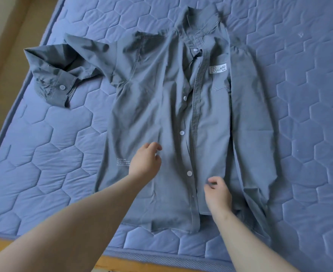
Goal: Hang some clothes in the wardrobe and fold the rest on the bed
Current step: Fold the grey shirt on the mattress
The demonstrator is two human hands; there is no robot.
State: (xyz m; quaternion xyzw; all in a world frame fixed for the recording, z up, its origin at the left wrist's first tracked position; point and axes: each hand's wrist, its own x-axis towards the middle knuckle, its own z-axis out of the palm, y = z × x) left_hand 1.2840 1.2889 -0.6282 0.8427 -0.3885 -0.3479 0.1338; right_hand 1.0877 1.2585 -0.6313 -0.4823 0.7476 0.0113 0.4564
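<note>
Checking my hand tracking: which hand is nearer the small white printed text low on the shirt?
Left. The left hand is right beside the printed text; the right hand is on the far side of the button placket, lower in the view.

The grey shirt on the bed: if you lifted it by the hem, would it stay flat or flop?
Probably floppy: the shirt lies creased, and its sleeve is crumpled on itself. Likely light, being thin cloth. Pushed, it would probably bunch rather than slide on the quilted mattress.
</note>
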